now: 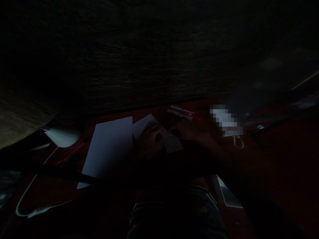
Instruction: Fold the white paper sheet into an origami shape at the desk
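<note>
Left hand: shadow is hiding its fingers and grip.
Right hand: darkness is obscuring its fingers.
White object: pixelation is blurring it beyond naming.

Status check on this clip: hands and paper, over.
Left hand on a white paper sheet; right hand beside a small paper piece. Grip unclear, too dark. Larger white sheet to the left; red-and-white packet beyond.

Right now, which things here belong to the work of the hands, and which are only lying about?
In use: left hand, right hand, upper paper, small paper.

Lying about: large sheet, red-and-white packet, white cord.
</note>
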Demonstrator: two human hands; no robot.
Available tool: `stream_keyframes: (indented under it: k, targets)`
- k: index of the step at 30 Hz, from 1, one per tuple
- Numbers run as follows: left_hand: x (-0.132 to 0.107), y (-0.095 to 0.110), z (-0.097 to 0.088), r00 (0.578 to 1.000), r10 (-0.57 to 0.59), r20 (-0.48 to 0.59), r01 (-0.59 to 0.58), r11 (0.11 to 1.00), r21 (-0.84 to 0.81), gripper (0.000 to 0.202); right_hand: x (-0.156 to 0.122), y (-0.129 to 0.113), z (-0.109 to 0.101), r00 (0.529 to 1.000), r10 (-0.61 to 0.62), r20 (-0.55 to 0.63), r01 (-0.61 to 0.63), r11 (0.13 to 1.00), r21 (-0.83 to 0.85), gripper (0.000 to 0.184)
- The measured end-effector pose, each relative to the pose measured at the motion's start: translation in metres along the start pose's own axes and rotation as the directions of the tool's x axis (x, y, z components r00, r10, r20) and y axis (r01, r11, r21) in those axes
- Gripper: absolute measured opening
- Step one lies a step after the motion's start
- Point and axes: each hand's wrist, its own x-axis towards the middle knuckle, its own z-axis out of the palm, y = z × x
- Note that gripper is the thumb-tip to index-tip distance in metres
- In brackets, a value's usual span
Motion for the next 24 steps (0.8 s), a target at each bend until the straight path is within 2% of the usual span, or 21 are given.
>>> stream_keyframes:
  k: [4, 9, 13, 24]
  targets:
    - [-0.002, 0.0, -0.002, 0.999, 0.037, 0.021, -0.038, 0.999, 0.018, 0.026, -0.001, -0.001, 0.001, 1.0, 0.024, 0.007, -0.025, 0.999, 0.027, 0.022]
    - [-0.003, -0.004, 0.001, 0.998, 0.061, -0.001, -0.061, 0.998, -0.003, 0.016, -0.002, -0.01, -0.007, 0.987, 0.061, 0.151, -0.072, 0.995, 0.064, 0.02]
    - [-0.004, -0.008, 0.004, 0.998, 0.055, -0.014, -0.055, 0.998, -0.031, 0.017, -0.001, -0.017, -0.014, 0.966, 0.098, 0.241, -0.123, 0.988, 0.093, 0.024]
    - [-0.005, -0.005, 0.004, 1.0, 0.006, -0.011, -0.006, 0.997, -0.075, 0.017, 0.001, -0.035, -0.027, 0.931, 0.251, 0.266, -0.22, 0.965, -0.14, 0.023]
